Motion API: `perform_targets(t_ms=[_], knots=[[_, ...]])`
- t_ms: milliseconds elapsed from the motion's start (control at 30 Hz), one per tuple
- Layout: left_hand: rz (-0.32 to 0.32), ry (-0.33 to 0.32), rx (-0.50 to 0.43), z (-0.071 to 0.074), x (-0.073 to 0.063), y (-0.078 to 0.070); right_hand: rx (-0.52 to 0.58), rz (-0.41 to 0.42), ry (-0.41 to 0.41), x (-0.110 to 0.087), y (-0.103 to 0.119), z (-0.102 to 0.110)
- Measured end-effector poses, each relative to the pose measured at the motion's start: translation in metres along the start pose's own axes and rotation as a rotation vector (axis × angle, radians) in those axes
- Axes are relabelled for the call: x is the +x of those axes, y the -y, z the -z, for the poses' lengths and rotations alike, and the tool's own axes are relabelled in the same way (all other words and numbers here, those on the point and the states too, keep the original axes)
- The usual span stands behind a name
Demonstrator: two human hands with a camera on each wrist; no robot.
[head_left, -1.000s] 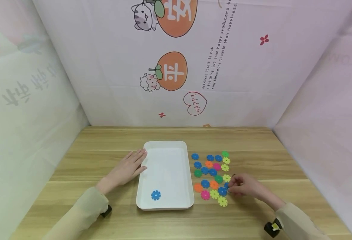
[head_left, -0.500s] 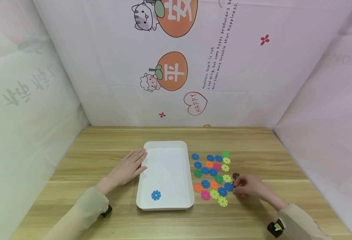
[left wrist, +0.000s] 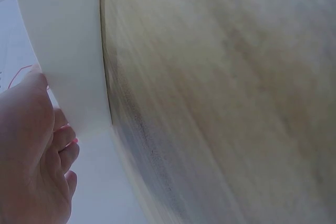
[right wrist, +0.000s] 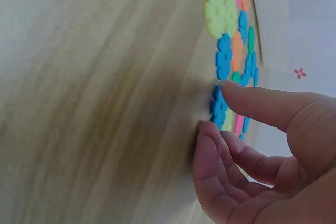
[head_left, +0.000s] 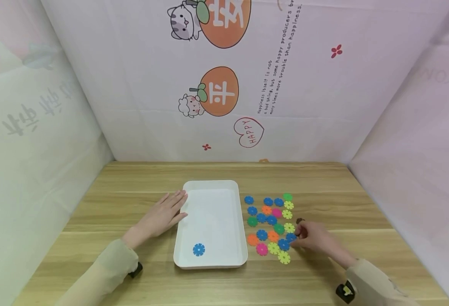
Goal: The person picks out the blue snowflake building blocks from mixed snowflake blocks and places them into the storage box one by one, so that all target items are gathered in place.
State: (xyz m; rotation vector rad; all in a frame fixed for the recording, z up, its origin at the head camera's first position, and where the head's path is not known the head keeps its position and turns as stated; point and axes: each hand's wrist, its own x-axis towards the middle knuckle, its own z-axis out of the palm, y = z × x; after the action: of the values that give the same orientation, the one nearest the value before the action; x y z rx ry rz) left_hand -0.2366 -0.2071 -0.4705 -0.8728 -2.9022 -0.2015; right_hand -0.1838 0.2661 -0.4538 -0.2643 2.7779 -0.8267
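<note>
Here, tray [head_left: 212, 223] lengthwise forward, discs [head_left: 283, 245] flat

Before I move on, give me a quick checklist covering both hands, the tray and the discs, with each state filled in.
1. Left hand on tray: ok, resting on its left rim.
2. Space in tray: ok, only one lone disc, near the front.
3. Right hand at rightmost blue disc: ok, thumb and fingertips beside it.
4. Secure grip on that disc: cannot tell.
5. Brown disc fully visible: not ok, partly hidden behind the right hand.
</note>
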Motion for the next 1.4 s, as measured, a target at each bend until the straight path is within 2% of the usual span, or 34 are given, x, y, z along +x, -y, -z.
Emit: perform_targets(t_ms=[200, 433, 867, 1033, 1267, 1400], knots=[[0.003, -0.001, -0.005, -0.001, -0.001, 0.0, -0.006, 0.026, -0.022, 0.001, -0.001, -0.004], [0.0, -0.008, -0.006, -0.002, 0.0, 0.0, 0.004, 0.002, -0.012, 0.003, -0.001, 0.0], [-0.012, -0.024, -0.017, 0.001, -0.001, -0.001, 0.12, 0.106, 0.048, 0.002, -0.001, 0.015], [-0.009, -0.015, -0.011, 0.001, -0.001, -0.001, 0.168, 0.119, 0.069, 0.007, 0.009, 0.024], [0.0, 0.005, 0.0, 0.001, 0.0, 0.0, 0.19, 0.067, 0.124, 0.021, 0.035, 0.026], [0.003, 0.011, -0.004, 0.002, -0.001, 0.0, 0.192, 0.099, 0.144, 0.031, 0.049, 0.023]])
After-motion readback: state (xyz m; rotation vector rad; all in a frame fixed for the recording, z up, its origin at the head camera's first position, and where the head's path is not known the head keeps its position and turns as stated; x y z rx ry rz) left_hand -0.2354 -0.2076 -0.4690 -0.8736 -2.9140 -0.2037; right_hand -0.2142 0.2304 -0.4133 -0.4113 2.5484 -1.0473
